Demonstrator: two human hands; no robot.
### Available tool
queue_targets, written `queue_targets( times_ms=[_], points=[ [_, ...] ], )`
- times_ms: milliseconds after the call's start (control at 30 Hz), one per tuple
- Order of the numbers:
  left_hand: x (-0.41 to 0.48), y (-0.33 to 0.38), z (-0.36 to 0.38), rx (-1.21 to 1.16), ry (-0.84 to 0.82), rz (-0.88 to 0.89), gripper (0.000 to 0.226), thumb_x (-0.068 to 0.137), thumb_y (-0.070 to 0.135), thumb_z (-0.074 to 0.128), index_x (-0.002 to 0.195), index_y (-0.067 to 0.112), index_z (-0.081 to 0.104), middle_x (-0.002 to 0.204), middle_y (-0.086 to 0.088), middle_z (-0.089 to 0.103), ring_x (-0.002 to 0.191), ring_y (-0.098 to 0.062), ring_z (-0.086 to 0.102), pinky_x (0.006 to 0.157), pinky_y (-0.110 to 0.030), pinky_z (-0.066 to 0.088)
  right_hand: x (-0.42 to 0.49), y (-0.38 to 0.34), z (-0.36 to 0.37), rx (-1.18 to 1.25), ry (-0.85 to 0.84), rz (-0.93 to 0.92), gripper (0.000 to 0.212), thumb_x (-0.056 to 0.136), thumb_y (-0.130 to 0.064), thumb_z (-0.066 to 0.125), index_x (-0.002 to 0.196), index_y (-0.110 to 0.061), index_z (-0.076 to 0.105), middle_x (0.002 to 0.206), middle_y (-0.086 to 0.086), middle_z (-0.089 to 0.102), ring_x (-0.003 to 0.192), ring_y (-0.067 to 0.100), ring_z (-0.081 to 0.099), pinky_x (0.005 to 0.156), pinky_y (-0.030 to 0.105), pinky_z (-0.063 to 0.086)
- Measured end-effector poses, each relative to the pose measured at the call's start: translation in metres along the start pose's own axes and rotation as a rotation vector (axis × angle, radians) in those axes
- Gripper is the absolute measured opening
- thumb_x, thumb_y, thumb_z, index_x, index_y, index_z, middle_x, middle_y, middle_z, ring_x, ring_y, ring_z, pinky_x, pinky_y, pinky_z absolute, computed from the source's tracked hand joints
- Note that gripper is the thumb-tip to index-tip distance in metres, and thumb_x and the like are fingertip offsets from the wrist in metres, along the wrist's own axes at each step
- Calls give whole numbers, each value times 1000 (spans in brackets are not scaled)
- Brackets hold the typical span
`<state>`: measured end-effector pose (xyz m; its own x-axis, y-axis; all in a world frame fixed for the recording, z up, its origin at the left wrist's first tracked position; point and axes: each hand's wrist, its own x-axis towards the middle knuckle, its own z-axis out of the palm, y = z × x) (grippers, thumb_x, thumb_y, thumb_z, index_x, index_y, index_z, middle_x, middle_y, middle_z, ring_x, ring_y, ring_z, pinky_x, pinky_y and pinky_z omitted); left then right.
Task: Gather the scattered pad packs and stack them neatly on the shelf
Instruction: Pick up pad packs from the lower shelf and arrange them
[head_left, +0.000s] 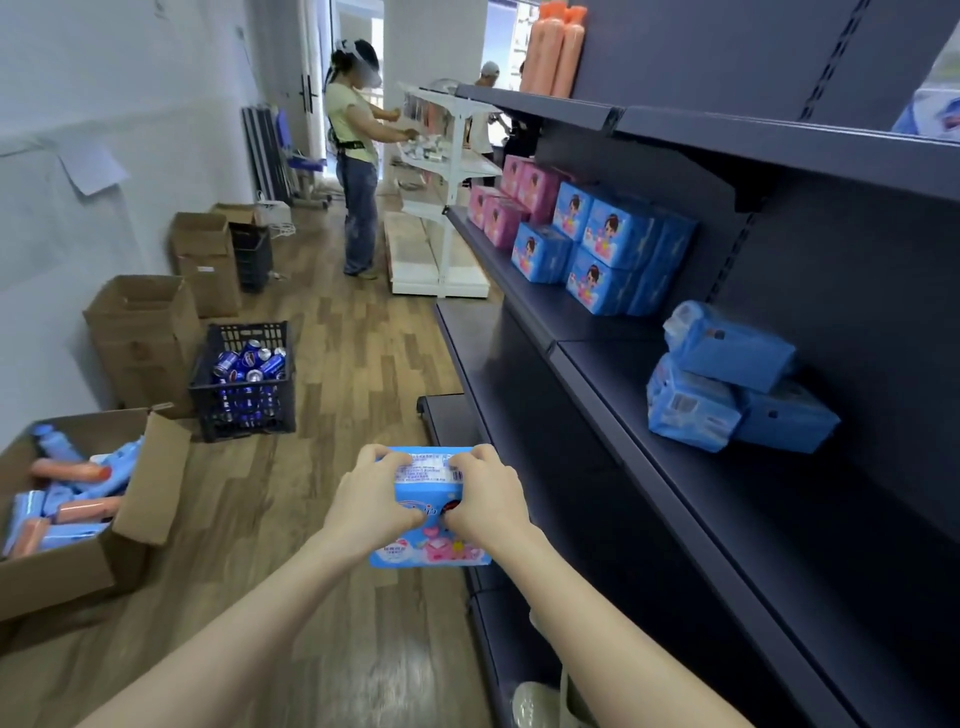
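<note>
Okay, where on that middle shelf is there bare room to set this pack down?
Bare shelf lies between the neat blue stacks and the loose blue heap, and again nearer you past that heap. Farther along it is crowded with pink packs.

Shop aisle: stocked shelving (675, 332), goods cartons (140, 332).

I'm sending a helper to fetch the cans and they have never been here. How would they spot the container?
Follow the white wall opposite the dark shelving. Among the brown cardboard boxes on the wood floor stands a black plastic crate. It alone has lattice sides and holds blue cans.
</note>
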<state>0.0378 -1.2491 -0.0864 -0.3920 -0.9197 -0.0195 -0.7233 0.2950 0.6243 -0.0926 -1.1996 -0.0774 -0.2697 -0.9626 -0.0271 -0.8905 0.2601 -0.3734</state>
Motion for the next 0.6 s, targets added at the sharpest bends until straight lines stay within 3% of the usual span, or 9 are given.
queue_targets(
  times_ms=[233, 600],
  points=[
    [109, 19, -8, 38, 45, -19, 66, 73, 23, 70, 134, 16, 45, 131, 3, 35, 107, -20, 54, 85, -26, 44, 118, 18, -21, 13, 9, -63, 44, 81, -17, 63, 122, -15, 48, 126, 3, 39, 103, 28, 47, 80, 32, 44],
    [238, 32, -19, 94, 112, -90, 70, 69, 24, 73, 133, 17, 45, 135, 3, 34, 107, -22, 56, 90, -36, 47, 258, 30, -43, 46, 9, -147, 44, 81, -18, 64, 123, -16, 50, 127, 3, 40, 106, 28, 47, 89, 35, 47]
  ],
)
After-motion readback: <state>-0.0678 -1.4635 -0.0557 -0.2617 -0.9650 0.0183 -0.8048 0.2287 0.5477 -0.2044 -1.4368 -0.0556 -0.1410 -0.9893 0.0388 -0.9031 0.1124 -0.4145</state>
